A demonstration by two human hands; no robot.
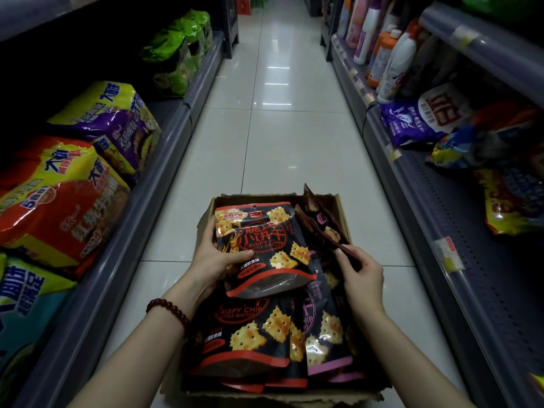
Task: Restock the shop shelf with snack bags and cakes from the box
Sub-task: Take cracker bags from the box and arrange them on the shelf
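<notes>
Head view is looking down a shop aisle whose glossy white tiled floor (pixel 273 136) is running between two grey metal shelf units. On the left shelf (pixel 153 184), big crinkly multipacks are lying: a red and yellow noodle pack (pixel 59 201), a purple and yellow pack (pixel 109 119) beyond it, and green packs (pixel 179 51) further back; a blue pack at the lower left is being cut off by the frame edge. On the right shelf (pixel 418 207), plastic detergent bottles (pixel 388 54) are standing upright, with a purple and white pouch (pixel 426 119) and a yellow and red bag (pixel 512 201) lying nearer, the last one blurred and hard to read. Between the units an open brown cardboard box (pixel 341 213) is sitting on the floor, holding flat, shiny black biscuit bags, some with red trim and some with purple; its near edge is looking torn, and how deep the stack goes is hidden. The left hand (pixel 217 260), a dark red bead bracelet (pixel 167 312) on its wrist, is gripping a red-trimmed biscuit bag (pixel 265 248) by its left edge, thumb across the front, holding it above the others. The right hand (pixel 362 272) is pinching the edge of a purple-trimmed bag (pixel 323 228) standing tilted in the box.
</notes>
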